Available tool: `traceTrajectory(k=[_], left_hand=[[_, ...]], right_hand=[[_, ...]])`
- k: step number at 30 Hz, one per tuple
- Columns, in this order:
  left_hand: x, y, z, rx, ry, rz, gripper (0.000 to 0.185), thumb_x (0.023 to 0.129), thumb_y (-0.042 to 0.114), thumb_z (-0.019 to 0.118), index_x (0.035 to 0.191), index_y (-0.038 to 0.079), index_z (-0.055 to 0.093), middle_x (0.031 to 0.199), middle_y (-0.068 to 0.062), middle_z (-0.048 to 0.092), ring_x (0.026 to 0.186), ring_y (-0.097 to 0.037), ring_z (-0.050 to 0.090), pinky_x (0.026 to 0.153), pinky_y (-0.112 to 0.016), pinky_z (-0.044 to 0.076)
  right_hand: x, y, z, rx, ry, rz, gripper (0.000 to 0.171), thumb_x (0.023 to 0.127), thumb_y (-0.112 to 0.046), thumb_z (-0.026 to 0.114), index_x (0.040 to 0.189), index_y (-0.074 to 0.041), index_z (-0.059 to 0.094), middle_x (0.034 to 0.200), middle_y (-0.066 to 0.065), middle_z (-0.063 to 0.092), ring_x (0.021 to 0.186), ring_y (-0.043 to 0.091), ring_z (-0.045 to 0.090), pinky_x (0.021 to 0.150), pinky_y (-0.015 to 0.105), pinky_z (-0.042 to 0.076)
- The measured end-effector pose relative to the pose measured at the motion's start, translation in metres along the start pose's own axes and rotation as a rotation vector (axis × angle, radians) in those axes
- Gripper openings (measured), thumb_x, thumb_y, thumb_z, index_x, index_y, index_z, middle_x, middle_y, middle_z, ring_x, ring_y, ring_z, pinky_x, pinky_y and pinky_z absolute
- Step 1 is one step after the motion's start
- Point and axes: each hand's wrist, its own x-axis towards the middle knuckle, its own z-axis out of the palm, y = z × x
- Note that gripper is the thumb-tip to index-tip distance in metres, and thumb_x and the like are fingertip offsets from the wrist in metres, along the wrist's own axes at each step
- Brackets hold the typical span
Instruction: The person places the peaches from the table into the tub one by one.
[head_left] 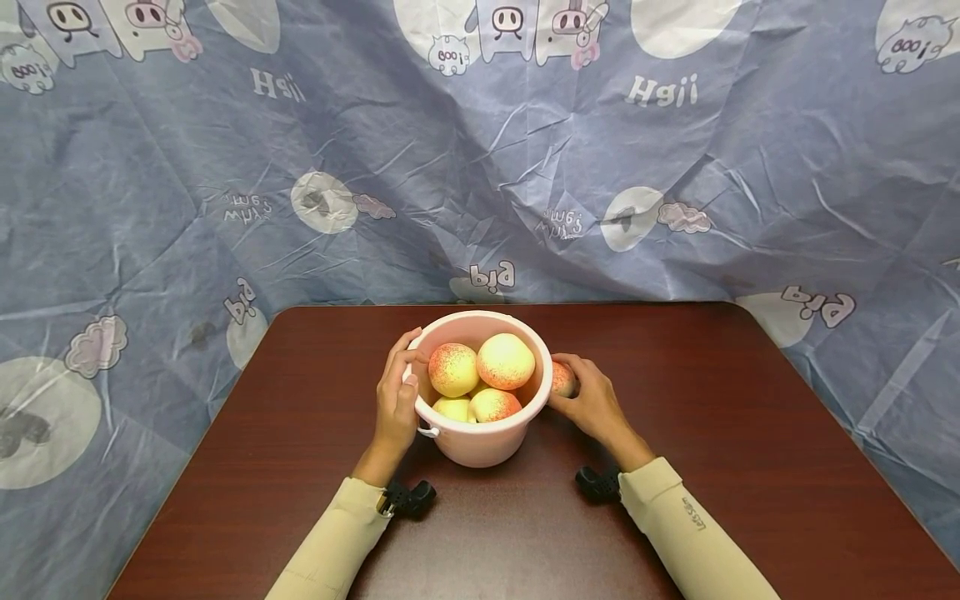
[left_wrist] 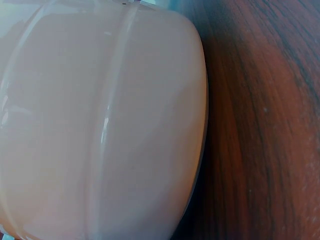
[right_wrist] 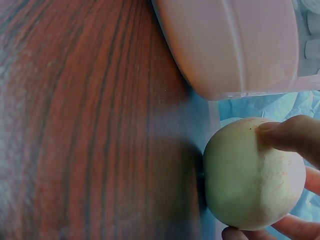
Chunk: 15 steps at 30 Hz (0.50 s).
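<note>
Head view: dark wooden table at frame centre, blue cartoon cloth behind. Your left hand grips the pink bucket; your right hand pinches a peach touching the bucket's right wall.

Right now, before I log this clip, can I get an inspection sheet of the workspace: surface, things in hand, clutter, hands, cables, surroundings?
Surface: dark red-brown wooden table, bare wood around the work.
Things in hand: pink bucket standing upright near the table's middle, with four peaches showing in it; a fifth peach outside, just right of the bucket.
Clutter: nothing seen.
Hands: left hand grips the bucket's left rim; right hand holds the outside peach, fingers curled on it.
Cables: nothing seen; a black wrist mount sits at each cuff.
Surroundings: wrinkled blue cartoon-print cloth behind and beside the table.
</note>
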Motion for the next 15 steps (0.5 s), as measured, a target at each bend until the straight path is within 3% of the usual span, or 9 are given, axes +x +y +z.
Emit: traceTrajectory(k=[8, 15], left_hand=[[-0.0007, 0.0007, -0.0006, -0.007, 0.003, 0.0, 0.048, 0.093, 0.037, 0.036, 0.1, -0.006, 0.056, 0.138, -0.023, 0.048, 0.13, -0.033, 0.044, 0.107, -0.043, 0.031], [-0.0012, -0.001, 0.0001, -0.012, 0.001, 0.0, 0.044, 0.092, 0.032, 0.037, 0.099, -0.008, 0.055, 0.138, -0.024, 0.047, 0.13, -0.033, 0.044, 0.107, -0.041, 0.031]], right_hand=[[-0.0021, 0.0001, -0.0024, 0.008, 0.01, 0.001, 0.062, 0.07, -0.023, 0.083, 0.126, -0.015, 0.059, 0.115, 0.012, 0.06, 0.098, 0.026, 0.055, 0.079, 0.042, 0.044], [-0.0037, -0.0014, -0.0054, 0.025, 0.028, 0.002, 0.061, 0.071, -0.022, 0.083, 0.127, -0.015, 0.059, 0.115, 0.011, 0.06, 0.095, 0.025, 0.055, 0.076, 0.041, 0.045]])
